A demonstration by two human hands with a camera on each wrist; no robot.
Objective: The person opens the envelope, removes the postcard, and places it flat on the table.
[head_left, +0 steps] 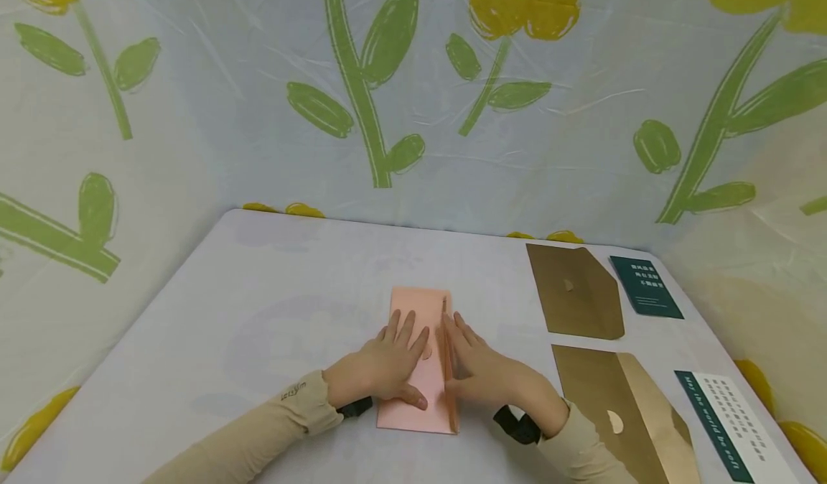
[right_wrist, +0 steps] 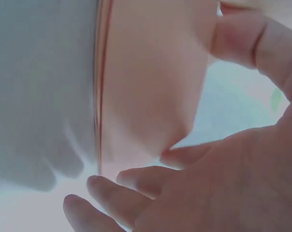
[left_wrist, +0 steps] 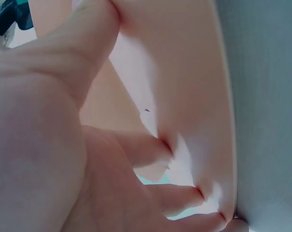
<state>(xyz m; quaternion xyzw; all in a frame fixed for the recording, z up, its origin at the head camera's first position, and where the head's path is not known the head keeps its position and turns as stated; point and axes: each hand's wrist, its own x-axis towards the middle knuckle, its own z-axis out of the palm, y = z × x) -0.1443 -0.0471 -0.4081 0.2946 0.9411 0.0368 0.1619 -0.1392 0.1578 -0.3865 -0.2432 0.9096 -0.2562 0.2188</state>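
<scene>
A pink envelope lies lengthwise on the white table in front of me. Its pointed flap stands up along the right long edge, seen close in the right wrist view. Across the envelope's body my left hand is spread, with the fingertips and thumb pressing on the paper. From the right side my right hand touches the raised flap with extended fingers and thumb. A small half-round cutout shows between the hands. In the left wrist view, the fingertips of the left hand rest on the pink paper.
Two brown-gold envelopes lie to the right, the nearer one close to my right sleeve. Beyond them are a dark green printed card and a white card with a green strip. Flower-patterned cloth hangs around the table.
</scene>
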